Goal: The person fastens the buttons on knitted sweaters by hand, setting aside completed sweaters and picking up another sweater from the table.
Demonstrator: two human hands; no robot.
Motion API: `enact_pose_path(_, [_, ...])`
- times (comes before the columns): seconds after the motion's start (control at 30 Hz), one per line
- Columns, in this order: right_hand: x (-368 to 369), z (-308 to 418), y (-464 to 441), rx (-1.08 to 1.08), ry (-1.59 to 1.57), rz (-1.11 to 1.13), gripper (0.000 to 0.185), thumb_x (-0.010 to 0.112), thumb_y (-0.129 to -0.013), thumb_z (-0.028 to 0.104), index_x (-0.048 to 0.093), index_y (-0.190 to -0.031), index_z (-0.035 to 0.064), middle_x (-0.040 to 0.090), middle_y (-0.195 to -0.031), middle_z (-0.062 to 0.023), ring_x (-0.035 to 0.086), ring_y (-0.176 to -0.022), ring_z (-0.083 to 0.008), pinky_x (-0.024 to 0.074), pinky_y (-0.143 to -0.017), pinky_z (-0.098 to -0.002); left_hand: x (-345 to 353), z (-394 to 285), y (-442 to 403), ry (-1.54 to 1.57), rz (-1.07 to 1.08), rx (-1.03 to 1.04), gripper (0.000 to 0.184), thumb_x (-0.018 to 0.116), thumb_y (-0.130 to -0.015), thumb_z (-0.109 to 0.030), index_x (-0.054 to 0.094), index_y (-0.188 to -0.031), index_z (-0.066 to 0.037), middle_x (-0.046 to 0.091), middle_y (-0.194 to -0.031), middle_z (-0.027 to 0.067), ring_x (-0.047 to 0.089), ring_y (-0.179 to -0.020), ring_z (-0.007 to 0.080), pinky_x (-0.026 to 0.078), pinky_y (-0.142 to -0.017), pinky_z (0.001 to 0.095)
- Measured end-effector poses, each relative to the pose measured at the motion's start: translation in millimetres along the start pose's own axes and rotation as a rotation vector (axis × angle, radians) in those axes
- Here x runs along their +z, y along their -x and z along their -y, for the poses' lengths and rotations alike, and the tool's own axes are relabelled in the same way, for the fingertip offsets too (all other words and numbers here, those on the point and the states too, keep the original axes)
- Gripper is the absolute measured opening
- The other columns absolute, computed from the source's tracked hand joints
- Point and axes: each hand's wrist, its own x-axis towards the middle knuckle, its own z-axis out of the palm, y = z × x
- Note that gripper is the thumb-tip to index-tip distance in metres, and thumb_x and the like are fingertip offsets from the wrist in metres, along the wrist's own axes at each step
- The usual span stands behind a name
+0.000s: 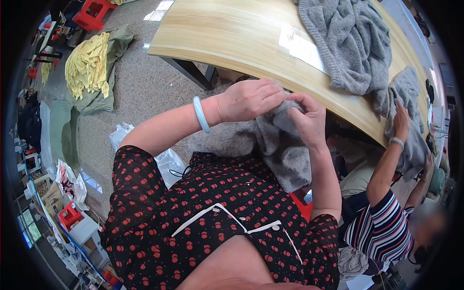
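A grey knitted garment (285, 150) drapes over my lap and hangs below the table edge. My left hand (253, 99), with a pale bangle on its wrist, has its fingers closed on the upper part of the knit. Close beside it, my right hand (309, 118) pinches the same fabric between thumb and fingers. The fingertips of both hands nearly meet at the table's near edge. Part of the gripped fabric is hidden behind the fingers.
On the wooden table (217, 29) lies a larger heap of grey knitwear (350, 43). At right, a co-worker in a striped shirt (374, 227) handles another grey knit piece (406, 96). Yellow garments (89, 63) lie on floor sheeting. A red stool (92, 14) stands beyond.
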Motion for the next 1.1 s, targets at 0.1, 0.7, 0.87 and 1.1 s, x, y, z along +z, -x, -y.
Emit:
enact_pose_path(0.1, [2.9,-2.0,0.2,-0.039,-0.037,-0.011,0.021,0.055,-0.067,-0.005,0.059,-0.088,-0.0007,0.057,-0.078,0.0034,0.050,-0.070,-0.0030,0.0415,-0.063,-0.0179,-0.4,2.4,-0.7,-0.009,0.031,0.030,0.030,0.058,-0.067,-0.004,0.055,-0.096,0.004,0.058,-0.087,0.0125,0.060,-0.083,0.0259,0.051,-0.073,0.0326])
enact_pose_path(0.7, [7.2,-26.3,-7.6,-0.729,0.533,-0.206,0.025,0.056,-0.061,-0.010,0.057,-0.083,0.0024,0.057,-0.077,-0.0119,0.058,-0.064,-0.0285,0.0475,-0.056,-0.0318,28.5,-21.9,7.8,0.636,-0.032,-1.025,0.014,0.056,-0.079,-0.004,0.060,-0.092,0.001,0.060,-0.080,0.0116,0.057,-0.069,0.0123,0.046,-0.060,0.0250])
enact_pose_path(0.87, [5.7,-27.8,-8.3,-0.692,0.573,-0.296,0.025,0.060,-0.063,-0.003,0.058,-0.085,0.0082,0.056,-0.071,-0.0069,0.054,-0.052,-0.0239,0.0440,-0.048,-0.0321,39.8,-45.7,34.9,0.439,-0.211,-0.964,0.022,0.066,-0.075,-0.012,0.056,-0.092,0.000,0.054,-0.075,0.0087,0.052,-0.063,0.0145,0.043,-0.056,0.0250])
enact_pose_path(1.1, [10.3,-15.1,-3.3,-0.608,0.537,-0.255,0.027,0.059,-0.063,-0.008,0.059,-0.088,0.0031,0.061,-0.079,-0.0112,0.060,-0.068,-0.0279,0.0483,-0.059,-0.0307,61.5,-62.1,34.4,0.319,-0.233,-1.212,0.033,0.070,-0.070,-0.014,0.048,-0.090,-0.001,0.049,-0.069,0.0072,0.047,-0.060,0.0168,0.041,-0.055,0.0281])
